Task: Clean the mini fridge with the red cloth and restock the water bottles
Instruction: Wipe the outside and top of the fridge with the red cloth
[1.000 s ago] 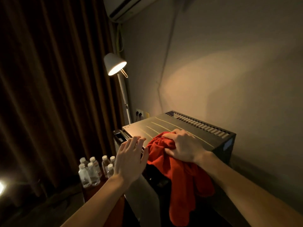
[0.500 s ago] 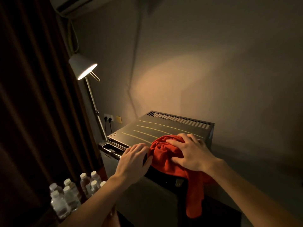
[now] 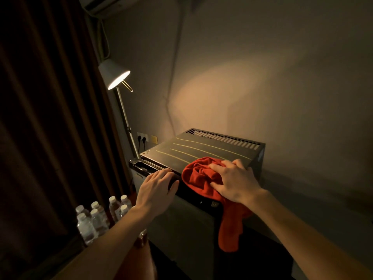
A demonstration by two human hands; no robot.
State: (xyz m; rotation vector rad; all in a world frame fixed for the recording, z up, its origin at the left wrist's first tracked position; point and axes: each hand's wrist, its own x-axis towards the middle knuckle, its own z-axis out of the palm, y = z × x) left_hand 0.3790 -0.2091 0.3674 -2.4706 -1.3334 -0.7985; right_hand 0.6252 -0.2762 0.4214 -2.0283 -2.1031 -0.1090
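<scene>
A dark mini fridge (image 3: 193, 150) stands against the wall, its ribbed top lit by a lamp. The red cloth (image 3: 198, 176) lies bunched on the top's near right part, and one end hangs down over the front. My right hand (image 3: 234, 181) presses on the cloth and grips it. My left hand (image 3: 155, 186) rests flat on the fridge's front top edge, left of the cloth, fingers together. Several small water bottles (image 3: 96, 217) with white caps stand low at the left.
A white desk lamp (image 3: 115, 75) on a thin pole shines beside the fridge's left corner. Dark curtains (image 3: 50, 118) fill the left side. A wall socket with plugs (image 3: 142, 138) sits behind the fridge. An air conditioner (image 3: 105, 5) hangs at the top.
My right hand has slid the cloth to the right along the fridge top. My left hand has settled onto the front edge. The view has shifted as my head moved.
</scene>
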